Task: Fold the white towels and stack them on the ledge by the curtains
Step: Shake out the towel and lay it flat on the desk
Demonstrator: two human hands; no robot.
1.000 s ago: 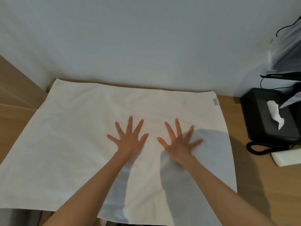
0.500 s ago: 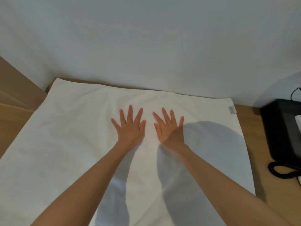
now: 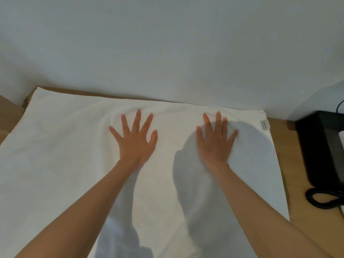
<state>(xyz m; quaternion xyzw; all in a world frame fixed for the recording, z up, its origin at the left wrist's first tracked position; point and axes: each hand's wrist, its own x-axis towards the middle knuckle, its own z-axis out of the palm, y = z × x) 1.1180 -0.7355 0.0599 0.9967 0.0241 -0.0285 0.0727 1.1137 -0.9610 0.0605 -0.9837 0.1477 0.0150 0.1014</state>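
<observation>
White terry towel [image 3: 55,164] lies spread flat over a light wooden surface [image 3: 292,183], its far edge running along the foot of a plain pale wall [image 3: 167,43]. The towel's near edge and its left side run out of the picture, so its full outline cannot be seen. Two bare forearms come in from the bottom, cut off before the elbows.

At the right edge a black box [image 3: 320,146] is only partly in frame and blurred; what it is cannot be told. A coiled black cord [image 3: 320,199] lies on the wood just in front of it, also clipped by the edge. A small sewn label [image 3: 264,125] sits at the towel's far right corner, its print too small to read.

The left hand [image 3: 136,140] lies palm down on the towel, fingers straight and fanned wide, gripping nothing. The right hand [image 3: 216,144] lies the same way, slightly blurred, with a grey shadow falling across it and the cloth around it.

Half a second earlier the two hands lay close together near the towel's middle. Now they are well apart and nearer its far edge. The towel lies as it did.

Bare wood shows to the right of the towel and at its far left corner.
</observation>
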